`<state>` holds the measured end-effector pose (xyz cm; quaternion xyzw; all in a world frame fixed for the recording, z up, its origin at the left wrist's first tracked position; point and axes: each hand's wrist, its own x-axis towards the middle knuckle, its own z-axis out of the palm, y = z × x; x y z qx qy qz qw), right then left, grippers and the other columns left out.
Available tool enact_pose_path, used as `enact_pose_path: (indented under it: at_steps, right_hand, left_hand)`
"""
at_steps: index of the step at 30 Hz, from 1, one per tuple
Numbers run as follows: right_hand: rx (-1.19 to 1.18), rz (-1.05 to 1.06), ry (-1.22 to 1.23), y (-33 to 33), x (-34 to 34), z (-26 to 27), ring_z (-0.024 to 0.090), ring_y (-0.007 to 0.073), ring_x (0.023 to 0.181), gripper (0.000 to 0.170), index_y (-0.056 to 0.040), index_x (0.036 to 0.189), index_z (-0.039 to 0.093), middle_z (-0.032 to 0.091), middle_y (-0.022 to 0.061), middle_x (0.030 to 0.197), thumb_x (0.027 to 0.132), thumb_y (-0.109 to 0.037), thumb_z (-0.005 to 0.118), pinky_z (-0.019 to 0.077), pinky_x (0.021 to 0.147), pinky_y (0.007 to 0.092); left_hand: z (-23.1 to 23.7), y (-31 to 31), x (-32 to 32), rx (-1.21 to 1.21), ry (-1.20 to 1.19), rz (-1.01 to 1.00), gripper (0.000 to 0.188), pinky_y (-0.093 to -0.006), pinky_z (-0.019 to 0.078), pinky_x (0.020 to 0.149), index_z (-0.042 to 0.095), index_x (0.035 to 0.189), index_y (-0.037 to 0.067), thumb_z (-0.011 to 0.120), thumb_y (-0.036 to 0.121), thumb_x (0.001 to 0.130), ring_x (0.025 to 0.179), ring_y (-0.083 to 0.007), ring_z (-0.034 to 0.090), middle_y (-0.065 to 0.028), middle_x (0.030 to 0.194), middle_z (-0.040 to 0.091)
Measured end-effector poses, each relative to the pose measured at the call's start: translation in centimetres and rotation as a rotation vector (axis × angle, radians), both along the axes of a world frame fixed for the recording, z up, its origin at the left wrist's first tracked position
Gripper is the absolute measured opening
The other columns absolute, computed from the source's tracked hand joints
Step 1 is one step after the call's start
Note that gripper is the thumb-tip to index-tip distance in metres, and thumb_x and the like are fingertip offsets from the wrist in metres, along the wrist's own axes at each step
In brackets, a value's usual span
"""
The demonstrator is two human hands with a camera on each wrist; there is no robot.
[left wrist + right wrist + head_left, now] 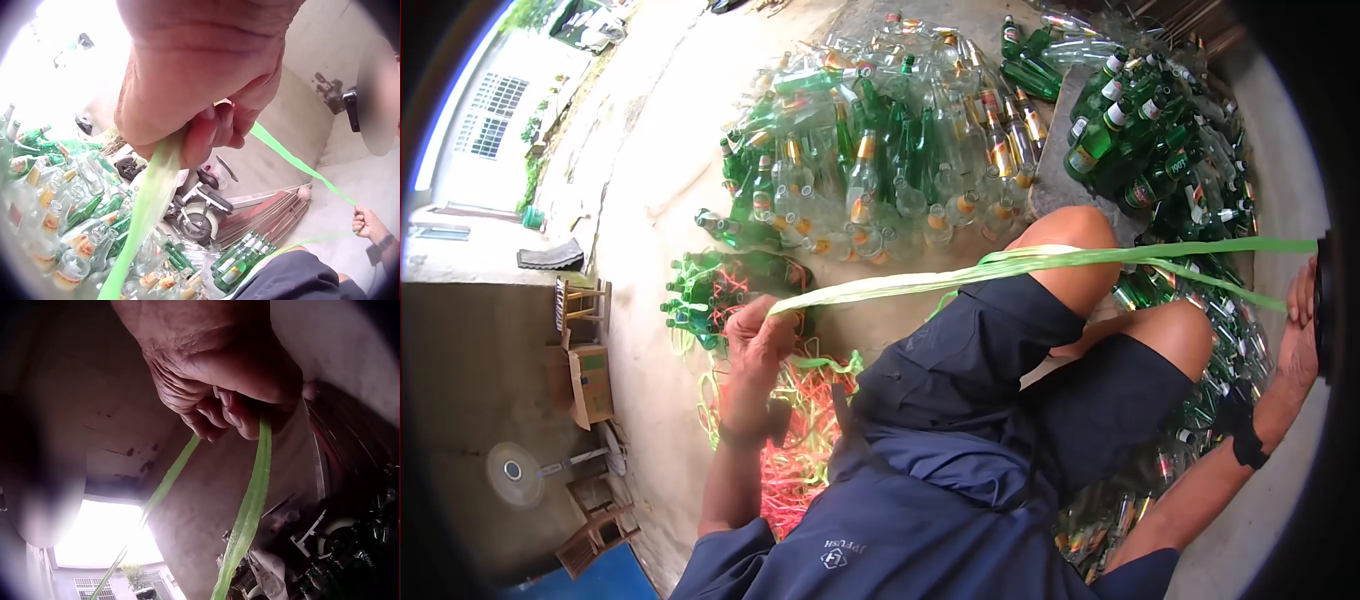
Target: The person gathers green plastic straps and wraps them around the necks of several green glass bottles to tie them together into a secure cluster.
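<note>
A light green plastic strap (940, 273) stretches in several strands across the person's raised knees in the head view. Its left end is gripped by the left hand (762, 335), whose curled fingers hold the bunched strands in the left wrist view. At the far right edge, the right hand (1303, 300) is partly cut off in the head view. In the right wrist view, its fingers curl round the strap (253, 503), and two lengths hang from the fist. Below the left hand lies a heap of red and green strapping (800, 450).
A large pile of glass bottles (870, 150) covers the floor ahead, with green bottles (1140, 130) stacked at the right. Bundled green bottles (690, 300) lie beside the left hand. Further left stand a fan (515, 470) and a cardboard box (590, 385). A motorbike (200, 209) stands behind.
</note>
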<state>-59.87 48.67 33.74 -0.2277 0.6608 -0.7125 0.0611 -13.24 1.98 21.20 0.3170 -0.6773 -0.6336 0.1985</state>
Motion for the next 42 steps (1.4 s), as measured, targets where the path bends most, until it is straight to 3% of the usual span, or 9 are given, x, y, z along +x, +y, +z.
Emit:
enact_pose_path:
  at_steps: [3,6,11,28,30,31,35,36,42]
  right_hand:
    - [-0.486,-0.816,-0.184,-8.5,5.6,4.8,0.03,0.0087,0.051,0.021,-0.0063,0.078,0.052,0.031,-0.0035,0.063,0.096,-0.014,0.06,0.0295,0.046,0.0239]
    - [0.085,-0.498,0.122,-2.1,2.1,4.1,0.029,0.0085,0.051,0.022,-0.0061,0.077,0.051,0.029,-0.0041,0.064,0.096,-0.014,0.06,0.0286,0.046,0.024]
    - [0.086,-0.565,0.101,1.6,0.5,3.2,0.024,0.008,0.051,0.022,-0.0072,0.078,0.05,0.024,-0.0054,0.064,0.096,-0.014,0.06,0.0262,0.047,0.024]
    - [0.0,-0.098,-0.351,19.3,-5.3,-3.0,0.025,0.0014,0.05,0.016,-0.0116,0.09,0.051,0.031,-0.0085,0.065,0.105,-0.013,0.058,0.0247,0.044,0.0201]
    - [-0.039,-0.133,-0.372,18.2,-4.2,-2.7,0.026,0.0012,0.05,0.019,-0.0127,0.088,0.049,0.032,-0.0087,0.065,0.105,-0.012,0.058,0.0257,0.044,0.0197]
    - [-0.08,-0.16,-0.399,17.1,-3.4,-2.5,0.027,0.0009,0.05,0.022,-0.0138,0.085,0.047,0.034,-0.009,0.065,0.105,-0.012,0.058,0.0266,0.043,0.0192]
    - [-0.003,-0.147,-0.451,14.6,-1.7,-4.2,0.028,-0.0004,0.051,0.019,-0.0129,0.088,0.05,0.034,-0.0093,0.066,0.105,-0.015,0.058,0.0245,0.041,0.0183]
    - [-0.006,-0.153,-0.448,13.5,-1.0,-4.3,0.028,-0.0004,0.051,0.019,-0.0129,0.088,0.05,0.034,-0.0093,0.066,0.105,-0.015,0.058,0.0245,0.041,0.0183]
    - [0.33,0.018,-0.289,0.0,8.4,-1.3,0.027,-0.0035,0.056,0.02,-0.0047,0.108,0.062,0.038,-0.0116,0.07,0.103,-0.024,0.06,0.0185,0.045,0.0176]
  left_hand:
    - [-0.2,-1.2,-0.9,0.109,0.142,0.078,0.033,-0.0242,0.0215,0.045,0.048,0.076,0.013,0.06,0.021,0.106,0.051,-0.0034,0.029,0.0085,0.063,0.034]
    - [-0.1,-1.6,-2.5,0.216,0.256,0.12,0.035,-0.0237,0.0225,0.048,0.042,0.075,0.013,0.053,0.018,0.108,0.053,-0.004,0.026,0.0066,0.064,0.034]
    - [2.1,-0.6,-5.8,-0.116,0.098,0.15,0.028,-0.0234,0.0266,0.053,0.047,0.078,0.009,0.049,0.015,0.105,0.06,-0.0051,0.033,0.0045,0.068,0.034]
    - [-3.9,-12.6,-1.0,0.673,0.411,0.329,0.041,-0.0305,0.0294,0.047,0.033,0.061,0.02,0.056,0.026,0.094,0.05,-0.0121,0.032,0.0044,0.055,0.03]
    - [-6.0,-13.0,-0.1,-0.122,0.067,0.46,0.034,-0.0289,0.0387,0.048,0.041,0.065,0.018,0.056,0.024,0.095,0.054,-0.0135,0.044,0.003,0.06,0.041]
    - [-7.8,-15.9,2.3,0.72,0.514,0.3,0.017,-0.0275,0.0472,0.054,0.051,0.082,0.014,0.056,0.02,0.096,0.062,-0.014,0.054,0.0021,0.072,0.051]
    - [-5.7,-13.0,-0.5,0.657,0.323,0.303,0.008,-0.0259,0.051,0.067,0.054,0.095,0.016,0.057,0.023,0.099,0.082,-0.0115,0.058,0.0054,0.08,0.054]
    - [-4.8,-10.6,-4.2,0.368,0.265,0.524,0.027,-0.0276,0.0271,0.037,0.051,0.079,0.015,0.052,0.024,0.105,0.043,-0.0071,0.029,0.0081,0.055,0.031]
    - [3.0,-2.5,-12.0,0.603,0.199,0.396,0.02,-0.0242,0.0272,0.041,0.056,0.099,0.011,0.049,0.028,0.107,0.047,-0.0055,0.03,0.0086,0.062,0.033]
